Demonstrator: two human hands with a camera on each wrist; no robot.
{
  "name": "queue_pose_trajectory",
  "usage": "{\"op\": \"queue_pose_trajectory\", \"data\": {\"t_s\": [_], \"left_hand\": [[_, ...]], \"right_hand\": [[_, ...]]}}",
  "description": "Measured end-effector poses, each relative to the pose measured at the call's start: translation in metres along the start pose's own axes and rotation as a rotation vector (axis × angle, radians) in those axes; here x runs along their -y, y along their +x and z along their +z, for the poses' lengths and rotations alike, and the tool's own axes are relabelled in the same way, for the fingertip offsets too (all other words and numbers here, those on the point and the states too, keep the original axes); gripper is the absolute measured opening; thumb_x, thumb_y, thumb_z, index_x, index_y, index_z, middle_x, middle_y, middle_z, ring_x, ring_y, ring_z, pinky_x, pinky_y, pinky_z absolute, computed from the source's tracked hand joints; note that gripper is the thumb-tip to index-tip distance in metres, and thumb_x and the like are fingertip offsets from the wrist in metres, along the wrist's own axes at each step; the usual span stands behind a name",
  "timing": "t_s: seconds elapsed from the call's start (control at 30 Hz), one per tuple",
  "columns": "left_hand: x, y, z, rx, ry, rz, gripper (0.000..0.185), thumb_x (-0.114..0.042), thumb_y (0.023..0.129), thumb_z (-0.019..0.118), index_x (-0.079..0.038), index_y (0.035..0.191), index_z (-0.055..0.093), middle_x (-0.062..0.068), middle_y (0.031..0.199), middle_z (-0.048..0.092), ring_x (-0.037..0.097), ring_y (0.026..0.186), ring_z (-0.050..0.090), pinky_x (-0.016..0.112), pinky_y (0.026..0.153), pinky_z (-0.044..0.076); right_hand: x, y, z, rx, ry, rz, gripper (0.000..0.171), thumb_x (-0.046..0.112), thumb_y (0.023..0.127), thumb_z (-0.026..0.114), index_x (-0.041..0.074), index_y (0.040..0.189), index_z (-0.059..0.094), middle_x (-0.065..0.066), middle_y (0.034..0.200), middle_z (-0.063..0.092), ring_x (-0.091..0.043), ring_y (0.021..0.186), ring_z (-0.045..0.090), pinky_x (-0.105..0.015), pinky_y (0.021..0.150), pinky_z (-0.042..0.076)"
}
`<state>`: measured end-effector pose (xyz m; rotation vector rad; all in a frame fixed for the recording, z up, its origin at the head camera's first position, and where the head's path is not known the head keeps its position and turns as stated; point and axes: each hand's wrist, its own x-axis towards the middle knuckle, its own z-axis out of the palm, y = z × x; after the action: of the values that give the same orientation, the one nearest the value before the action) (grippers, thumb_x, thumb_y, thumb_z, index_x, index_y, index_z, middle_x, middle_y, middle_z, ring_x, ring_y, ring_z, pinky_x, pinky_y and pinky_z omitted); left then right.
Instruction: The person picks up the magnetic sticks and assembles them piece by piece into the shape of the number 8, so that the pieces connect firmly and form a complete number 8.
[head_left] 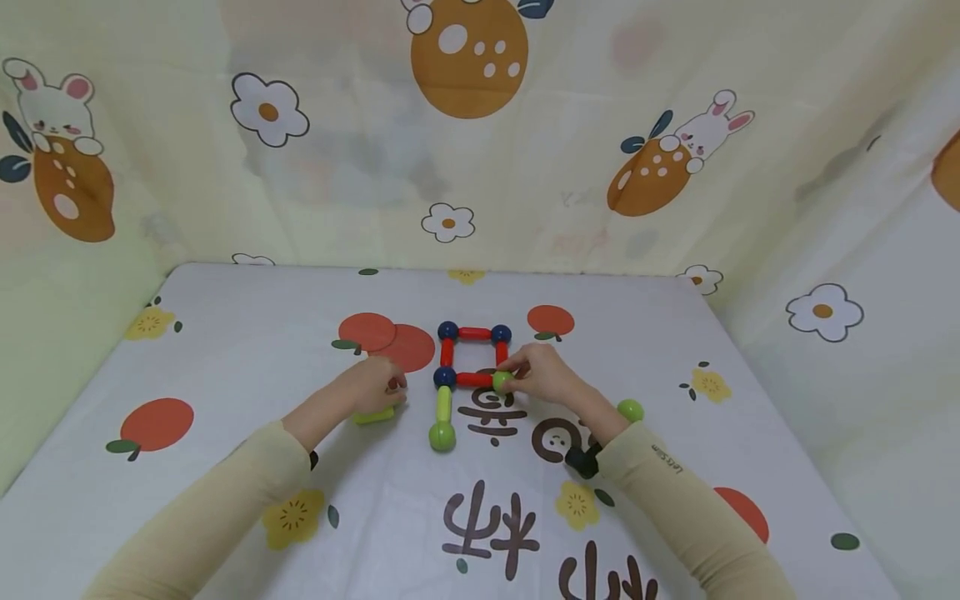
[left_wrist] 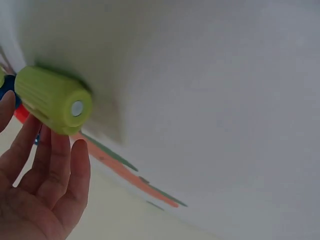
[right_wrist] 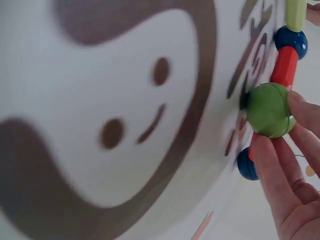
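Note:
A square of red rods (head_left: 474, 333) with blue balls (head_left: 447, 330) at its corners lies on the table. My right hand (head_left: 513, 379) pinches the green ball (head_left: 501, 381) at the square's near right corner; in the right wrist view its fingers (right_wrist: 272, 160) wrap the green ball (right_wrist: 267, 110) beside a red rod (right_wrist: 285, 65). A yellow-green rod (head_left: 444, 402) runs from the near left blue ball to another green ball (head_left: 442, 436). My left hand (head_left: 386, 393) lies over a loose yellow-green rod (head_left: 373, 414); its straight fingers (left_wrist: 57, 150) touch that rod (left_wrist: 52, 100).
A spare green ball (head_left: 630, 409) sits by my right wrist. The table is covered by a white cloth (head_left: 225, 333) printed with oranges and dark characters. Cartoon-print fabric walls (head_left: 525, 167) close in the back and both sides.

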<state>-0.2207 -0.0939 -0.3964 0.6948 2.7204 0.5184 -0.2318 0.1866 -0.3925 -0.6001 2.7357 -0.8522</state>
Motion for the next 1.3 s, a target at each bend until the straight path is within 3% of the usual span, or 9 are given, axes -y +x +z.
{"op": "queue_pose_trajectory", "data": {"t_s": [0.3,0.57,0.83,1.03,1.3], "left_hand": [[0.013,-0.013,0.002,0.001,-0.001,0.018,0.019,-0.015,0.085,0.064,0.0,0.096,0.069,0.001,0.074,0.057,0.015,0.069,0.048,0.028,0.064,0.041],[0.015,-0.018,-0.002,0.019,-0.04,0.006,0.017,-0.002,0.085,0.058,0.002,0.098,0.069,0.007,0.088,0.066,0.016,0.072,0.053,0.029,0.067,0.046],[0.012,-0.02,-0.003,-0.063,0.017,0.034,0.018,-0.009,0.084,0.065,-0.004,0.101,0.069,0.005,0.089,0.065,0.019,0.082,0.058,0.033,0.072,0.049],[0.011,-0.018,-0.002,-0.125,-0.042,0.04,0.021,-0.012,0.084,0.065,-0.005,0.103,0.068,0.006,0.093,0.064,0.017,0.08,0.056,0.029,0.067,0.048],[0.011,-0.021,-0.002,-0.113,-0.176,0.053,0.023,-0.004,0.085,0.062,0.002,0.107,0.064,0.011,0.1,0.065,0.023,0.089,0.059,0.033,0.077,0.05]], "right_hand": [[-0.004,-0.007,-0.001,0.009,-0.025,-0.099,0.03,0.005,0.078,0.071,0.0,0.107,0.067,-0.009,0.087,0.056,-0.021,0.08,0.06,-0.026,0.07,0.051],[-0.006,-0.005,-0.001,0.002,-0.026,-0.128,0.029,0.001,0.077,0.071,0.0,0.106,0.068,-0.007,0.085,0.058,-0.023,0.081,0.061,-0.028,0.071,0.051],[-0.003,-0.003,-0.002,0.029,-0.046,-0.119,0.029,0.003,0.079,0.07,0.002,0.108,0.067,-0.006,0.087,0.057,-0.023,0.086,0.056,-0.031,0.075,0.051],[0.001,-0.003,-0.004,0.042,-0.063,-0.096,0.029,0.003,0.079,0.069,0.003,0.109,0.067,-0.008,0.09,0.056,-0.024,0.089,0.054,-0.031,0.077,0.05],[0.001,-0.001,-0.002,0.044,-0.092,-0.116,0.03,0.003,0.08,0.069,0.002,0.109,0.067,-0.008,0.089,0.056,-0.024,0.088,0.054,-0.03,0.077,0.049]]}}
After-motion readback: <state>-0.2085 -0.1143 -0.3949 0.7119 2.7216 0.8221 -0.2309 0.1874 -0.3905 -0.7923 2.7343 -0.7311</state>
